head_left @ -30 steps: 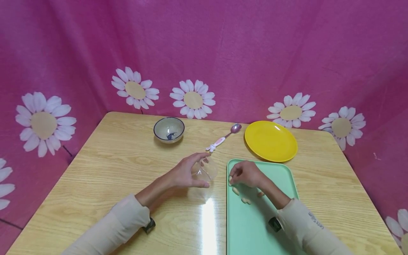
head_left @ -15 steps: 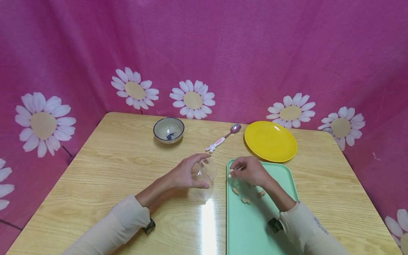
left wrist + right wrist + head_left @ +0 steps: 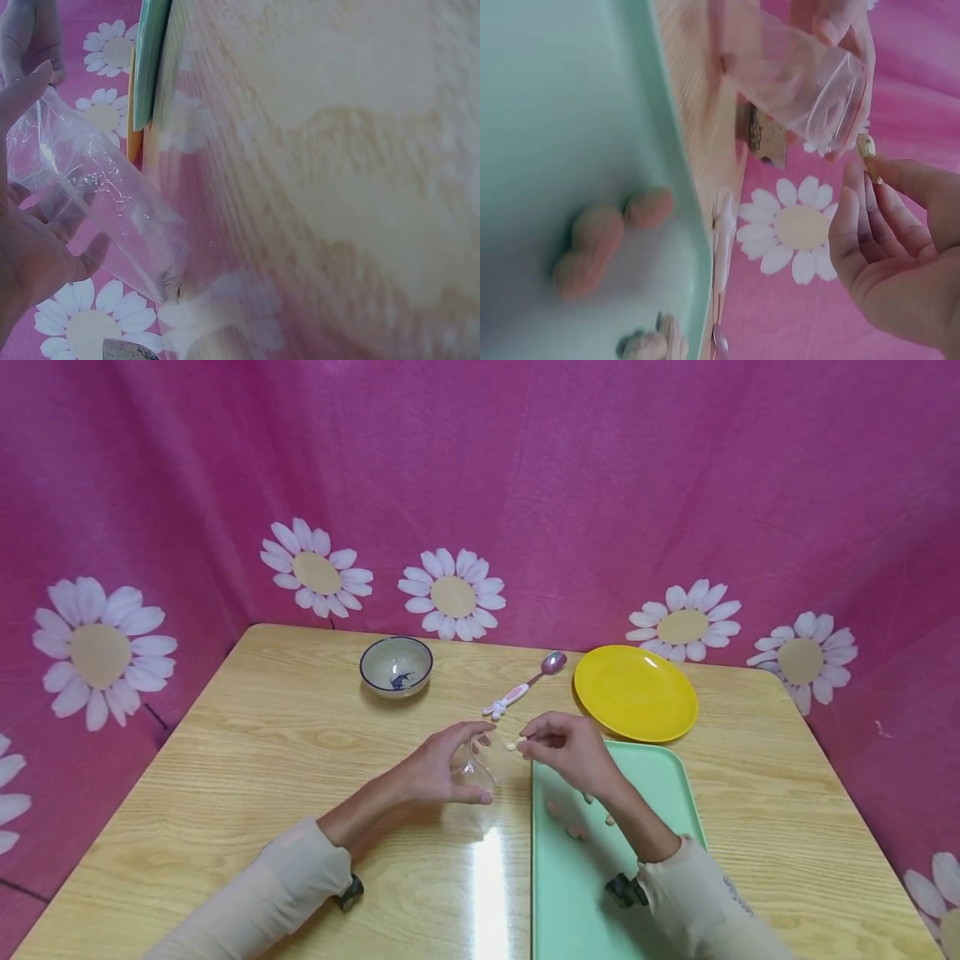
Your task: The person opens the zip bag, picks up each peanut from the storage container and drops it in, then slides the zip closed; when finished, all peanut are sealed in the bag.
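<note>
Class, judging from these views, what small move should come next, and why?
Probably the right hand should ease its pinched peanut into the clear bag: the peanut is close to the bag's open mouth, and the left hand holds the bag.

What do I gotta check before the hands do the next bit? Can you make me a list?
1. Right hand has a good pinch on the peanut: ok, fingertips hold it.
2. Left hand holds the clear bag: ok, fingers curl round it.
3. Bag's mouth open: ok, it looks open.
4. Peanut inside the bag: not ok, it's outside, near the mouth.
5. Bag resting on the table: cannot tell, its lower end isn't clear.
6. Bowl and yellow plate apart from the hands: ok, both stand farther back.
</note>
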Action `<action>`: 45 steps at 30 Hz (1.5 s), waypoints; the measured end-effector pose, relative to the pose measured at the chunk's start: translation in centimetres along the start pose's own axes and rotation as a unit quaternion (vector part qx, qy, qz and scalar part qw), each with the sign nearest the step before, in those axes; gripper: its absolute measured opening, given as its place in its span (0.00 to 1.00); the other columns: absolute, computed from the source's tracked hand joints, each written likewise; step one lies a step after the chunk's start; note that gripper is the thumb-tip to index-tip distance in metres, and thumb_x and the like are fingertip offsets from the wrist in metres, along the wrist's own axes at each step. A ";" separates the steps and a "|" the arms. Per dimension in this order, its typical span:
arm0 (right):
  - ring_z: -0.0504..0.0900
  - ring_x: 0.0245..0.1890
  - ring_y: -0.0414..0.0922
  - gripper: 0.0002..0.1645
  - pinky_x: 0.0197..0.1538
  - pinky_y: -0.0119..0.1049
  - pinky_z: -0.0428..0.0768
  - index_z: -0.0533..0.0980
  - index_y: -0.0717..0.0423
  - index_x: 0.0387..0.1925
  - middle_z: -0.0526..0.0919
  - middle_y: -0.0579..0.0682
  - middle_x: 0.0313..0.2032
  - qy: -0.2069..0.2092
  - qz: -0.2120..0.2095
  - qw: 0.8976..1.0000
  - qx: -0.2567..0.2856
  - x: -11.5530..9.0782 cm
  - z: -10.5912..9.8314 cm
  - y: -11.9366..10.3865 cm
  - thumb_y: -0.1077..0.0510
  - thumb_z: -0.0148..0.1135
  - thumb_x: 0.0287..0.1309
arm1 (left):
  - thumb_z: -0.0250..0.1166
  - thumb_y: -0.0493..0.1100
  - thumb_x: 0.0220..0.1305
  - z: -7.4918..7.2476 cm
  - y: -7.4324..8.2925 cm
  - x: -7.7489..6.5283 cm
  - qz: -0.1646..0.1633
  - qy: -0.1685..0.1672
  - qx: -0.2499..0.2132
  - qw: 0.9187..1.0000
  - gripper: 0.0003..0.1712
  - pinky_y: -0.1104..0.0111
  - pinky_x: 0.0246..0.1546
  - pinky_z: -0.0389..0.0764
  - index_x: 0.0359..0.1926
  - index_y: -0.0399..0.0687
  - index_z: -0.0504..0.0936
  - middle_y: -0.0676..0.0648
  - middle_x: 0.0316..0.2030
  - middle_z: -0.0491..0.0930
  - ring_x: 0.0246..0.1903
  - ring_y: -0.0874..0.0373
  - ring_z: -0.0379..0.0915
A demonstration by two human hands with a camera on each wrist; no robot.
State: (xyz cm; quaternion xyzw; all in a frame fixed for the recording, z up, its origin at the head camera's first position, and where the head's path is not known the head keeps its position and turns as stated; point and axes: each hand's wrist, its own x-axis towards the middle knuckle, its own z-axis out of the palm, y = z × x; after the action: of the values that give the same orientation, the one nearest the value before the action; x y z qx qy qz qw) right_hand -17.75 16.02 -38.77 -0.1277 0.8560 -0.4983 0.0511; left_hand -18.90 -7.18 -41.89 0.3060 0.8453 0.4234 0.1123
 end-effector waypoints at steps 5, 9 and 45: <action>0.84 0.32 0.48 0.09 0.37 0.27 0.82 0.80 0.61 0.38 0.86 0.54 0.32 -0.033 -0.020 0.999 0.003 0.0 1.0 -0.5 0.60 0.66 0.55 | 0.76 0.47 0.44 0.0 -0.1 0.0 0.004 -0.005 -0.005 1.000 0.50 0.51 0.63 0.65 0.68 0.51 0.61 0.46 0.58 0.72 0.60 0.49 0.67; 0.85 0.32 0.44 0.10 0.39 0.29 0.83 0.80 0.62 0.40 0.86 0.56 0.33 -0.052 -0.029 0.998 0.006 -0.2 1.1 -0.8 0.62 0.64 0.56 | 0.76 0.48 0.45 0.1 -0.2 0.1 0.006 -0.004 -0.004 1.000 0.50 0.51 0.63 0.65 0.68 0.52 0.61 0.46 0.58 0.73 0.60 0.50 0.67; 0.74 0.34 0.46 0.11 0.37 0.32 0.74 0.83 0.59 0.39 0.86 0.51 0.33 -0.042 0.127 0.977 -0.168 1.0 -6.9 7.0 0.58 0.67 0.54 | 0.74 0.47 0.45 -0.2 -0.3 0.0 0.019 0.000 0.001 1.000 0.48 0.53 0.60 0.68 0.67 0.49 0.62 0.45 0.56 0.73 0.57 0.50 0.69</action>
State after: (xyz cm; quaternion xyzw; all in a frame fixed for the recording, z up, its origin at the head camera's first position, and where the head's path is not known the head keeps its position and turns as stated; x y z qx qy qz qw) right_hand -21.35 24.86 -41.32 -0.0457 0.9339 -0.3306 0.1281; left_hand -19.15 -7.40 -42.06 0.3218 0.8398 0.4246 0.1045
